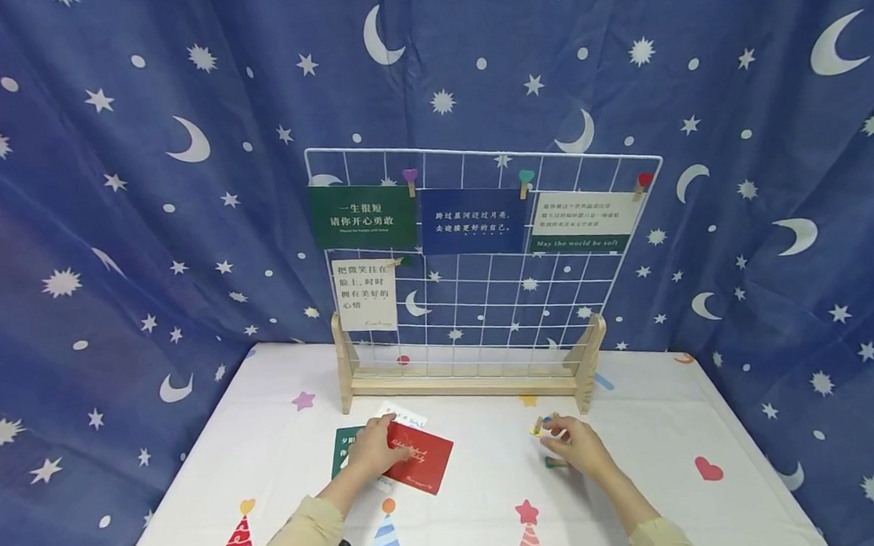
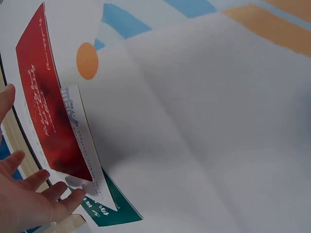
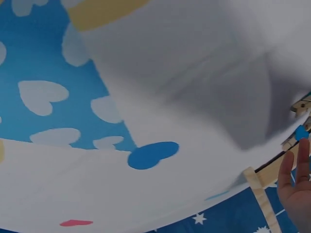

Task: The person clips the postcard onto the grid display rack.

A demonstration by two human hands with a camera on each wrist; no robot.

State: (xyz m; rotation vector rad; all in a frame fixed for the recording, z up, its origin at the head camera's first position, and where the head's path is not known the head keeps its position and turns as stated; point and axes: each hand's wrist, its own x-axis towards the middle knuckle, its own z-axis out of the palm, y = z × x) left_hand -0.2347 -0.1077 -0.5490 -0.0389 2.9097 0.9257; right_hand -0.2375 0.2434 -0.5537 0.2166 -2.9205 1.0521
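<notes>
A red card (image 1: 422,458) with white script lies over a white card (image 2: 82,131) and a green card (image 1: 345,447). My left hand (image 1: 375,450) is at the left part of this stack, thumb over the red card; in the left wrist view its fingers are spread beside the card's end. On the right, my right hand (image 1: 578,444) reaches to small wooden clothespins (image 1: 540,425) with yellow and blue parts. The blue heart (image 3: 302,132) of one is right at a fingertip in the right wrist view. Below that hand lies a green clothespin (image 1: 556,462).
Behind the hands stands a white wire grid (image 1: 483,295) on a wooden base (image 1: 462,386). Clothespins hold a green card (image 1: 364,219), a blue card (image 1: 471,222), a white-green card (image 1: 586,220) and a cream card (image 1: 366,298) on it. A starry blue curtain (image 1: 454,63) hangs behind.
</notes>
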